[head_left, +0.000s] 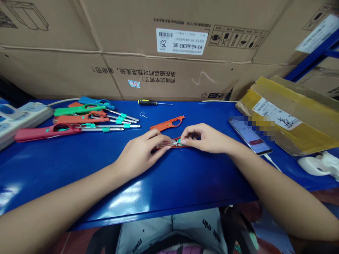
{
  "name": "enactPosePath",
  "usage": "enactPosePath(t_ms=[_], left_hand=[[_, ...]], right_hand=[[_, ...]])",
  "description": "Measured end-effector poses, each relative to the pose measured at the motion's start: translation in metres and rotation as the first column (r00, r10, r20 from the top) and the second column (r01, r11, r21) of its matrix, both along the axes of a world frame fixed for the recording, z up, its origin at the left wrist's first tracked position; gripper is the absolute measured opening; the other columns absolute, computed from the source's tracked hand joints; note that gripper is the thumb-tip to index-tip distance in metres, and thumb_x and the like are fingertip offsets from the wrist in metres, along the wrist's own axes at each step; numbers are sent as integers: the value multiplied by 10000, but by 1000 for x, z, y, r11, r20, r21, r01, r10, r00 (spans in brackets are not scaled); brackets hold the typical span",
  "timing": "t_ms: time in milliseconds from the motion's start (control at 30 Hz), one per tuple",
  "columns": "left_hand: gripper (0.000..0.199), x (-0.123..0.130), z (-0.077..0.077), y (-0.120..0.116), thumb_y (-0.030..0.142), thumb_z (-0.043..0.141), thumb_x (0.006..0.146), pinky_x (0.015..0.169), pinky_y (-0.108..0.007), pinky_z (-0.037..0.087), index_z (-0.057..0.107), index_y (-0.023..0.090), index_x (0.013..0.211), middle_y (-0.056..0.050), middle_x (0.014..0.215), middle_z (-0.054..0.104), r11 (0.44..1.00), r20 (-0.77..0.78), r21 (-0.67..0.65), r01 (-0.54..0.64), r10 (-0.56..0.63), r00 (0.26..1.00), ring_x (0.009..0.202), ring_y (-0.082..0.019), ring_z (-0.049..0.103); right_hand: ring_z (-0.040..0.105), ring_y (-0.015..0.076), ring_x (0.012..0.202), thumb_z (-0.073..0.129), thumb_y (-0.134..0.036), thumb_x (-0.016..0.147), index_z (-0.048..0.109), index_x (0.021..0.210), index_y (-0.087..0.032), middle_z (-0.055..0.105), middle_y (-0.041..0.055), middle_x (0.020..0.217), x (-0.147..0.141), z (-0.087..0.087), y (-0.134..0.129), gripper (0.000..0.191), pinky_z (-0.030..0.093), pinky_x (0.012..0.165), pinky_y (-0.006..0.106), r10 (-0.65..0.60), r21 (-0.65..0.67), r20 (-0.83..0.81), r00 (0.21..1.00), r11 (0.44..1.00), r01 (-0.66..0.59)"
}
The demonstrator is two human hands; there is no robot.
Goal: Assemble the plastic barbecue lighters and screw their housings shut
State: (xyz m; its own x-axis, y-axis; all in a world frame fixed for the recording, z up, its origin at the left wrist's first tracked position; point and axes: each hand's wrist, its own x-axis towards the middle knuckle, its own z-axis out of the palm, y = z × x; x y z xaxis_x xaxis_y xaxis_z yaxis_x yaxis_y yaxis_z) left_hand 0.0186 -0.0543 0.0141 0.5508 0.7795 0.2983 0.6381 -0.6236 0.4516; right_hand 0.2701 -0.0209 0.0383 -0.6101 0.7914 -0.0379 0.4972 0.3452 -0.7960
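One opened lighter (171, 143) is gripped by your left hand (144, 149), nearer you than the loose cover (164, 125); your right hand (205, 138) pinches the lighter's green piece (179, 141). Apparently you're adjusting that; the next move likely calls for steady holding.

My left hand (140, 150) reaches in with thumb and forefinger closing toward each other, back of the hand uppermost. Near its fingertips, my right hand (206, 138) curls its fingers down to meet the thumb in a pinch. Behind the fingers, my bare forearms (71, 192) spread wide apart.
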Motion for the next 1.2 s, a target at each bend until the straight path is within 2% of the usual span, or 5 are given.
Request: enactPosePath(t_ms=[1200], left_hand=[[211, 0, -2, 0, 352, 571, 1002, 730, -272, 512, 694, 256, 1144, -20, 1102, 673, 1000, 21, -1, -7, 7, 1000, 837, -145, 674]], right_hand=[[598, 148, 734, 647, -336, 880, 729, 881, -160, 727, 36, 831, 0, -1, -1, 194, 455, 682, 272, -13, -1, 0, 1000, 1000, 13]])
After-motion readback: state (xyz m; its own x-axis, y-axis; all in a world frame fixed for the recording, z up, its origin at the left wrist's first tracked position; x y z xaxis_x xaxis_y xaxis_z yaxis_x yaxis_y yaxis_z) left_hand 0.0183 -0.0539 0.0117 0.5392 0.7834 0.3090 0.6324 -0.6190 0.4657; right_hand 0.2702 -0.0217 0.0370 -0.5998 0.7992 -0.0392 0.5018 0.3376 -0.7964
